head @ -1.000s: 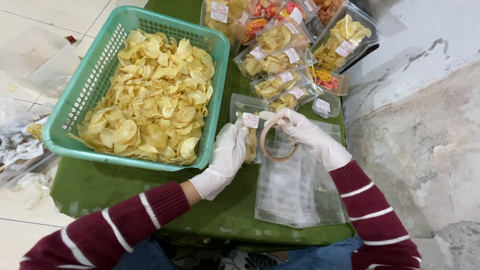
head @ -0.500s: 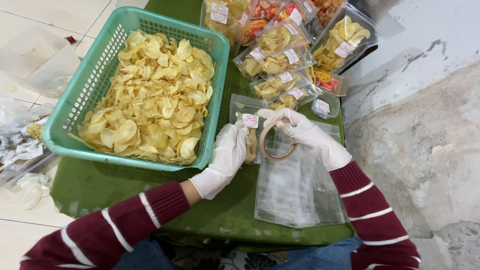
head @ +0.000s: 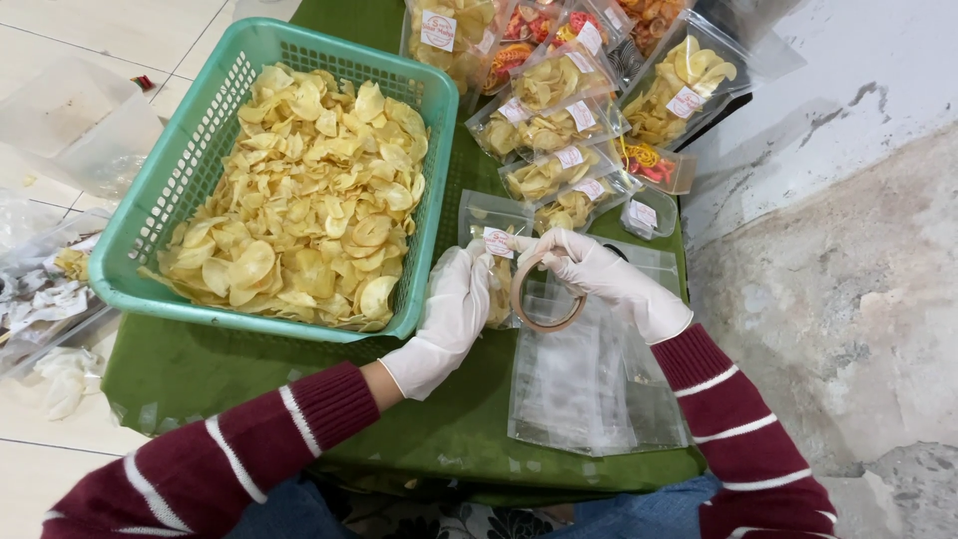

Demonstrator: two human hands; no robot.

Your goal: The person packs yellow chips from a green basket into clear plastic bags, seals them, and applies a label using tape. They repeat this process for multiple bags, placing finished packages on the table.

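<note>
Your right hand point(head: 609, 279) pinches a tape roll point(head: 547, 291); your left hand point(head: 454, 309), fingers pressed together, holds a filled chip bag point(head: 496, 262) just beyond the fingertips. Sealed bags point(head: 559, 120) stacked farther out; basket point(head: 180, 200) of chips full, empty pouches point(head: 589, 384) below your right wrist: likely much left.

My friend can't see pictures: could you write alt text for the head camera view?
Two gloved hands, left hand and right hand, hold a tape roll over clear bags on a green table, beside a basket of chips.
</note>
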